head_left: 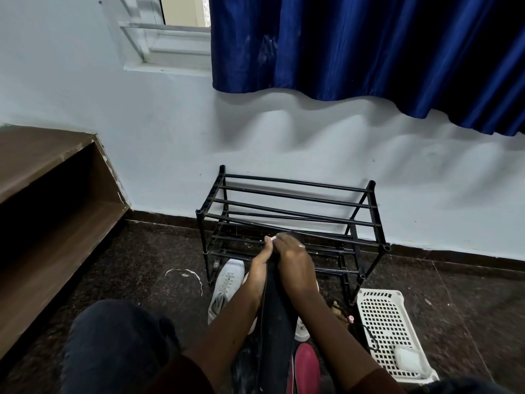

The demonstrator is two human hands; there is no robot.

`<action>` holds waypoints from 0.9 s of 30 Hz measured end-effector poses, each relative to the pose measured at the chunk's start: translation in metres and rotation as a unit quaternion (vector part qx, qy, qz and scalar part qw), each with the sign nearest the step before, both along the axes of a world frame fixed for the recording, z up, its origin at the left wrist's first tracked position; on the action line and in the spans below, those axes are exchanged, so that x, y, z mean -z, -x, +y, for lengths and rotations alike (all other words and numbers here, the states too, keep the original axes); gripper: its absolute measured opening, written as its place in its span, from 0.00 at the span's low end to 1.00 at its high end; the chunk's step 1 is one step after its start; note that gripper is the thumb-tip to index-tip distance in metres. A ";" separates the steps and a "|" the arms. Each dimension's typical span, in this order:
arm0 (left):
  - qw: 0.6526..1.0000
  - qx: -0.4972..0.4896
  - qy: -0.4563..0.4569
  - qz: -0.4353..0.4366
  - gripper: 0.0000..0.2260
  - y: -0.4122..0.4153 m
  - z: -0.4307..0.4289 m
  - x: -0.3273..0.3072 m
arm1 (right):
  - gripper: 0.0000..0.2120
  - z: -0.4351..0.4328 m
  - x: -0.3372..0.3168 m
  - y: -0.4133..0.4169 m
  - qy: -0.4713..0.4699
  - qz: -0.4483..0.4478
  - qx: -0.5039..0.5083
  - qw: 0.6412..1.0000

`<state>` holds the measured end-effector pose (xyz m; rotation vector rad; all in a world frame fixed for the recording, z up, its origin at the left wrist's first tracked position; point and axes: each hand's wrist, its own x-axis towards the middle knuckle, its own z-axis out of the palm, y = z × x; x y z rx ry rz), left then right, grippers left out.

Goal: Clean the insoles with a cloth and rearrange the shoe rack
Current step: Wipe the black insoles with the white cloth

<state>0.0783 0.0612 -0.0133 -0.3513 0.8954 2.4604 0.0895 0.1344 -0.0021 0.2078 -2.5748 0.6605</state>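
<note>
In the lower middle of the frame I see a long dark insole (275, 314) standing on end, gripped between both hands. My left hand (260, 268) is clamped along its left edge; my right hand (294, 265) is closed over its top, with a scrap of white cloth (273, 238) pinched there. Just behind stands the black shoe rack (292, 211), its bars bare. A white sneaker (225, 285) lies lower left of the hands, a white perforated basket (389, 328) at lower right.
</note>
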 end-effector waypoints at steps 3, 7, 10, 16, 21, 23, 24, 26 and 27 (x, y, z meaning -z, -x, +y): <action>1.000 0.016 0.016 -0.006 0.25 -0.001 -0.001 0.002 | 0.09 0.005 -0.008 0.004 -0.025 -0.031 0.078 0.996; 0.999 0.030 0.038 -0.002 0.31 0.001 -0.002 0.006 | 0.08 0.000 -0.023 -0.004 -0.095 -0.023 0.148 0.984; 0.999 0.033 0.038 0.000 0.31 0.002 -0.004 0.009 | 0.05 0.001 -0.033 -0.006 -0.078 -0.086 0.137 0.984; 0.998 0.047 0.053 0.000 0.29 0.005 -0.009 0.000 | 0.18 -0.002 -0.021 0.007 -0.033 -0.018 0.156 0.987; 0.996 0.054 0.067 0.003 0.28 0.005 -0.013 -0.003 | 0.15 0.001 -0.007 0.011 0.024 -0.027 0.165 0.986; 0.996 0.057 0.067 0.007 0.28 0.005 -0.012 -0.004 | 0.16 0.001 -0.005 0.014 0.045 -0.005 0.164 0.985; 0.996 0.056 0.073 0.009 0.28 0.005 -0.011 -0.006 | 0.15 0.001 -0.006 0.014 0.055 0.006 0.153 0.987; 0.995 0.059 0.080 0.016 0.26 0.005 -0.008 -0.007 | 0.12 0.000 -0.005 0.013 0.072 0.019 0.118 0.990; 0.995 0.057 0.080 0.019 0.25 0.004 -0.007 -0.008 | 0.12 -0.001 -0.005 0.012 0.076 0.022 0.095 0.992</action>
